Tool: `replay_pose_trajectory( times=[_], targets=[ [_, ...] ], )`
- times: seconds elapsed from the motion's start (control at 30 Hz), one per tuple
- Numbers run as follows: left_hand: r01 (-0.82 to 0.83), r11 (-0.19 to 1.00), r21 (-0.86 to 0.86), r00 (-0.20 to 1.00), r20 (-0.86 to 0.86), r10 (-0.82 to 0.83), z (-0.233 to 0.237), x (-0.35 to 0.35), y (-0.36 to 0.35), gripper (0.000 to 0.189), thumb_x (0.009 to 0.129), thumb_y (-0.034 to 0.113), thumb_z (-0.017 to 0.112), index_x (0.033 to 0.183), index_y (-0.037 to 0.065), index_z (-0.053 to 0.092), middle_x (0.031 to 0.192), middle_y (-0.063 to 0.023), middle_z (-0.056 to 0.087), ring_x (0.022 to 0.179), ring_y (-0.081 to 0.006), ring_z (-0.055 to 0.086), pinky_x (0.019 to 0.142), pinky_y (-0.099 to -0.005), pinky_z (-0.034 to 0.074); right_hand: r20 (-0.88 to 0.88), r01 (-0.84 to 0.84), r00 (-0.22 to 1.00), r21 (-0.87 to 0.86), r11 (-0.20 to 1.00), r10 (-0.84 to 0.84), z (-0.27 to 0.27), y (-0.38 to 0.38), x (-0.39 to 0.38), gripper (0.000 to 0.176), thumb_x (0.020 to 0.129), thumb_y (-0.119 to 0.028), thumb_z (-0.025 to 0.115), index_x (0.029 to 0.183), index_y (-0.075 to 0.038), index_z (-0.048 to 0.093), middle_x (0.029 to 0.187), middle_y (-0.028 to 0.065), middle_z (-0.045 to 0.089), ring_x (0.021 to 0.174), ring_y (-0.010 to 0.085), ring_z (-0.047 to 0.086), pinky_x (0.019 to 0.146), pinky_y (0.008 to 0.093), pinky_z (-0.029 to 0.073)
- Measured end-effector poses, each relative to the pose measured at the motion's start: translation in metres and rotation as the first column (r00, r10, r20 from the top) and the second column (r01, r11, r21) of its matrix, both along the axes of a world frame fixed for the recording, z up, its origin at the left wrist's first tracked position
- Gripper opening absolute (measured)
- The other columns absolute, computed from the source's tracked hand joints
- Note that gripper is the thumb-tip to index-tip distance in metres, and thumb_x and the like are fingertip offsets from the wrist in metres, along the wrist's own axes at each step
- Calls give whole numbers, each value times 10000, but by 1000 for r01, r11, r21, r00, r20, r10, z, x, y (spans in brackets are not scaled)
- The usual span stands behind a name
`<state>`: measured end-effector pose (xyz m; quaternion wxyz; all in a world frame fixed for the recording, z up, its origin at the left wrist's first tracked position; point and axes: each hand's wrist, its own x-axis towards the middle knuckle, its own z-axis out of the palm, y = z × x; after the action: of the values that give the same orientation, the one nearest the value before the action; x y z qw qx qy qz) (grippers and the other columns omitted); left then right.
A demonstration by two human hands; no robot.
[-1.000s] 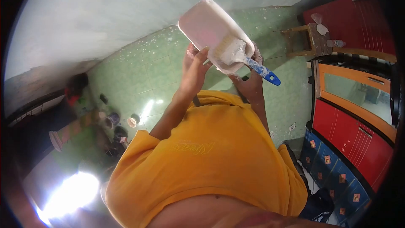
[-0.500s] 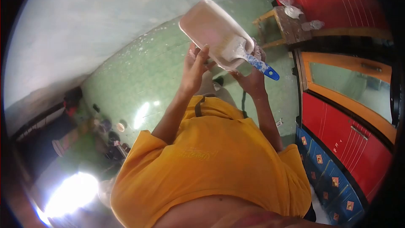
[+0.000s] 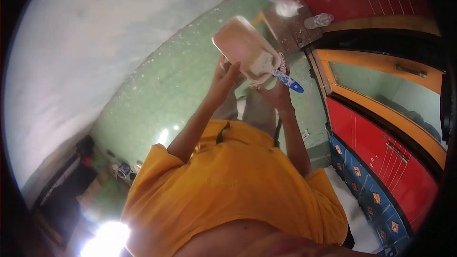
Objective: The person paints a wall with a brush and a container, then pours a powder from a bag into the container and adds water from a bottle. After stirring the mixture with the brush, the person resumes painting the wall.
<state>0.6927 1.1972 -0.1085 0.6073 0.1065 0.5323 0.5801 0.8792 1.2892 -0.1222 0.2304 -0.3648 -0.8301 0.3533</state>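
Note:
Both my hands hold up a shallow whitish tray [image 3: 235, 40] in front of me, over the floor. A paintbrush [image 3: 288, 81] lies across its near right corner, with white-coated bristles inside and a blue, paint-spattered handle sticking out over the rim. My left hand [image 3: 226, 77] grips the tray's left side, thumb on the rim and fingers partly hidden beneath. Under the near right end, my right hand [image 3: 277, 95] is closed on the tray, its fingers largely hidden. Something white and shaggy [image 3: 282, 62] shows at the tray's right edge; I cannot make out what it is.
A paint-spotted wooden stool [image 3: 285, 31] ahead bears a clear bottle [image 3: 319, 20] and a plastic bag [image 3: 288, 8]. Red cabinets [image 3: 359, 135] and an orange-framed glass door [image 3: 381, 78] line the right. A pale wall [image 3: 119, 33] rises at left. A can [image 3: 124, 169] stands on the green floor [image 3: 143, 85].
The view has shifted, so the stool and cabinets appear farther left. The tray sits slightly lower in view, with both hands still holding it and the brush still lying in it.

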Motion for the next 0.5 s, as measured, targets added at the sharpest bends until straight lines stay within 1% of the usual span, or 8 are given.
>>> replay_pose_trajectory(
  times=[0.07,0.17,0.27,0.3,0.37,0.43,0.47,0.5],
  targets=[
    [22,1000,-22,999,24,-22,-29,16,43,719,967,390,582,1507,124,189,1405,-91,455,1243,-246,520,983,-398,461,38,25,999,16,1000,-25,-33,36,17,1185,623,-471,891,1479,14,228,1472,244,280,1331,412,334,1094,488,347],
    [49,998,-41,996,78,-46,-86,44,104,817,974,374,578,1547,108,60,1436,-100,400,1289,-237,444,998,-450,433,-12,85,996,-81,993,-86,-97,88,51,1196,604,-459,903,1472,20,234,1441,248,318,1317,405,346,1081,488,357],
    [96,994,-43,988,125,-90,-130,71,144,872,952,406,607,1553,122,44,1470,-102,379,1306,-250,430,1023,-479,403,46,71,996,123,990,-77,-143,125,83,1144,604,-415,908,1452,22,277,1389,243,374,1279,406,388,1059,493,374],
    [86,995,-56,991,104,-80,-151,76,165,885,941,419,619,1554,129,51,1480,-105,370,1311,-251,424,1030,-490,392,17,70,997,101,992,-72,-170,146,88,1101,613,-399,904,1436,18,303,1373,234,391,1267,397,405,1052,489,383],
    [83,991,-103,994,83,-74,-178,97,194,910,921,445,642,1556,141,65,1500,-111,352,1321,-252,413,1044,-511,370,-21,81,997,36,996,-80,-208,172,110,1017,630,-367,895,1405,10,355,1340,216,424,1243,379,438,1037,481,402],
    [97,987,-132,995,49,-91,-205,105,226,907,920,428,649,1548,123,70,1498,-110,359,1355,-274,382,1078,-506,327,-97,108,989,-64,992,-114,-232,205,116,972,636,-348,894,1383,-2,376,1327,198,436,1219,356,466,1019,470,422],
    [99,984,-148,995,33,-95,-213,107,231,906,920,420,652,1544,114,72,1497,-109,362,1372,-284,366,1094,-504,306,-131,115,983,-115,987,-130,-239,211,119,950,639,-338,893,1372,-9,387,1320,189,442,1206,344,480,1011,465,432],
    [-26,977,-212,993,-114,2,-231,102,239,924,908,415,669,1539,87,80,1503,-131,346,1375,-293,359,1105,-496,296,-165,96,977,-235,967,-137,-253,221,125,964,634,-338,897,1378,-11,377,1318,188,444,1208,340,480,1006,465,437]
  ],
)
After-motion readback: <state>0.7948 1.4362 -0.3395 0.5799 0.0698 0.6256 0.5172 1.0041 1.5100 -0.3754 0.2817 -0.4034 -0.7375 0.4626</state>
